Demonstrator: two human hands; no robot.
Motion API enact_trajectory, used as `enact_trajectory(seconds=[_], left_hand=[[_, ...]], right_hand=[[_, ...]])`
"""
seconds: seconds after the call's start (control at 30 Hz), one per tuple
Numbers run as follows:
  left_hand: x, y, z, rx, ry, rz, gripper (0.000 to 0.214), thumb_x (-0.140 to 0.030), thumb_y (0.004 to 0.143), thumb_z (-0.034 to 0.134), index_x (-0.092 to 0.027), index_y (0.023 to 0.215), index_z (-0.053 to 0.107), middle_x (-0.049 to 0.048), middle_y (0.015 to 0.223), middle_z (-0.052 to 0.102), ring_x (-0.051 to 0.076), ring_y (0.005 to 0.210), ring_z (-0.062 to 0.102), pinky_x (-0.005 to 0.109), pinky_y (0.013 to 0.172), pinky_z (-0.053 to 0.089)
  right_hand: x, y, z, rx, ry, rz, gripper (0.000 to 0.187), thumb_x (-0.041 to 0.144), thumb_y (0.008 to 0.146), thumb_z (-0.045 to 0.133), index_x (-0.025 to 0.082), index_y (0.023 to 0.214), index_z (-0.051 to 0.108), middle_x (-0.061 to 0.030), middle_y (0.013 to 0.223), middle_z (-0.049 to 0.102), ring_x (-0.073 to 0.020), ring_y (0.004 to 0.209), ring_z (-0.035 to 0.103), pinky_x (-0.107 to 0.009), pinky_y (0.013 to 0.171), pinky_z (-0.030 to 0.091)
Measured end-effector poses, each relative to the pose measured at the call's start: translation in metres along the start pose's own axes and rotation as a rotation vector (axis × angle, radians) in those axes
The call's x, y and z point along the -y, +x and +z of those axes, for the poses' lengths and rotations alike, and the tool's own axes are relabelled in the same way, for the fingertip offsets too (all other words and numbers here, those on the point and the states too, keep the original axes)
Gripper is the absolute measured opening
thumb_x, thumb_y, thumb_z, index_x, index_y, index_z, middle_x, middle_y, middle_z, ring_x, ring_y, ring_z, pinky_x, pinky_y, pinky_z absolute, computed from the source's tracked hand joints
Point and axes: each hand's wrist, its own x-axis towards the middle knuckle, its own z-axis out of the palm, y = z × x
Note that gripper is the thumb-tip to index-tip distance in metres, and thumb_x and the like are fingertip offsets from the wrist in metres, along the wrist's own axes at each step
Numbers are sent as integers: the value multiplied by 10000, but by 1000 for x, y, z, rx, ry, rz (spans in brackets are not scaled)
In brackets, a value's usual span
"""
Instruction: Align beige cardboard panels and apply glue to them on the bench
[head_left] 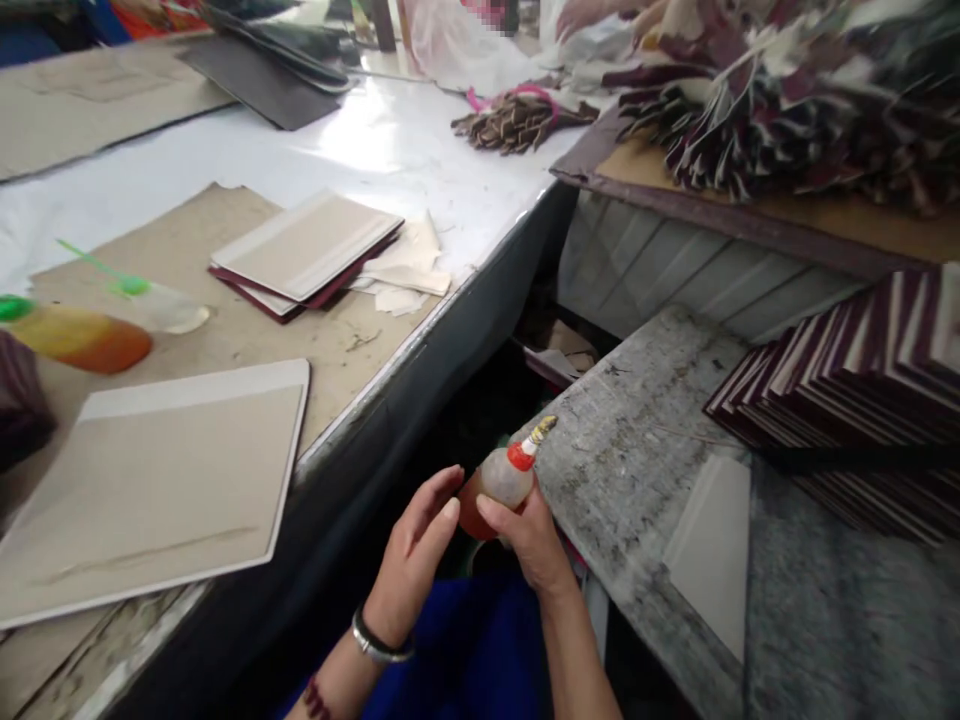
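A squeeze bottle (506, 478) with a red collar and a yellowish, crusted nozzle tilts up to the right above my lap. Amber liquid shows in its lower part. My right hand (529, 535) is closed round it, thumb across the front. Just left of the bottle is my left hand (416, 555), thumb and fingers apart and holding nothing; whether a fingertip touches the bottle I cannot tell. On the table to the left lies a beige panel (172, 480) with a white border. Farther back, a small stack of similar panels (307, 245) sits beside cream scraps (409, 265).
Another bottle of amber liquid (82, 338) and a clear bottle with a green tip (169, 305) lie at the left. A grey bench (630, 400) on the right bears a tall stack of maroon-edged panels (847, 390). Bundled strips (750, 130) pile up behind, near another person's hand (592, 15).
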Motion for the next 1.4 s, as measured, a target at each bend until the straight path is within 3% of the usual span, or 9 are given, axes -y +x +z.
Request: enact_trajectory(seconds=[0.13,0.37,0.53,0.63,0.73,0.87,1.0,1.17,1.4], left_hand=[[-12,-40,-6,29,99,58,492,-428,742,585,-168,1153,508,116,1221,544,267,1138,495,438,991,386],[-25,-85,-1,38,400,512,719,-275,643,698,-229,1278,364,114,1302,457,279,1194,433,465,1016,347],[-38,-109,2,35,380,548,665,-206,678,628,-213,1272,328,110,1267,485,242,1130,499,421,970,408],[-37,-124,-1,-50,392,570,498,-231,693,610,-198,1152,418,78,1089,589,214,946,600,363,823,508],[-28,-137,-8,-231,453,642,461,-251,677,624,-186,1090,430,63,980,600,208,835,618,348,720,536],[-15,-147,-21,-423,591,763,474,-191,667,602,-170,1102,415,87,982,557,227,862,588,396,739,528],[-4,-152,-33,-457,705,853,490,-141,667,562,-143,1132,406,115,1017,521,248,919,546,425,779,511],[7,-154,-38,-489,774,889,502,-109,671,532,-120,1154,398,134,1050,505,253,951,514,434,812,498],[10,-158,-43,-585,834,892,502,-104,691,510,-104,1178,386,149,1064,495,259,974,497,453,824,493]], right_hand=[[29,-23,-7,115,107,-34,448,381,717,623,204,1113,511,-59,1046,610,-226,963,583,-390,882,445],[70,-78,-1,275,129,-70,505,362,713,646,202,1170,502,-75,1092,597,-232,993,572,-397,909,418],[84,-114,13,366,148,-108,591,333,690,671,222,1226,450,-63,1153,564,-236,1058,530,-396,942,383],[87,-129,19,402,93,-126,686,326,649,713,232,1260,416,-65,1258,487,-234,1131,470,-381,975,349],[96,-143,21,435,35,-142,782,331,632,736,252,1309,352,-68,1322,425,-234,1180,424,-386,1000,317],[115,-160,17,254,2,-235,587,375,719,664,256,1246,434,-57,1139,550,-209,1037,521,-341,874,433],[128,-171,16,33,-48,-274,328,381,774,604,224,1060,566,-24,925,599,-150,808,567,-242,667,482],[129,-178,19,27,-159,-274,234,389,807,557,199,936,600,-2,769,604,-113,640,547,-210,558,465],[134,-183,27,66,-132,-262,284,413,799,548,179,946,615,-22,761,639,-132,658,583,-237,622,492]])
